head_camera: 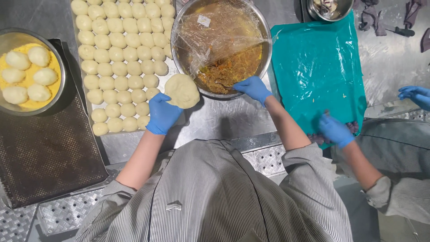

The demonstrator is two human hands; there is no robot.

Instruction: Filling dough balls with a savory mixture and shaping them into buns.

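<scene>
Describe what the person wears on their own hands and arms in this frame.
Both the left hand and the right hand wear thin blue disposable gloves ending at the wrist. The forearms are bare. Grey-and-white pinstriped short sleeves end around the elbows, part of a matching striped uniform top. No watch or jewellery shows.

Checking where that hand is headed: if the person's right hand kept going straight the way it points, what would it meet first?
The right hand points up-left into the steel bowl; it would likely meet the orange-brown filling first, though depth is unclear.
</scene>
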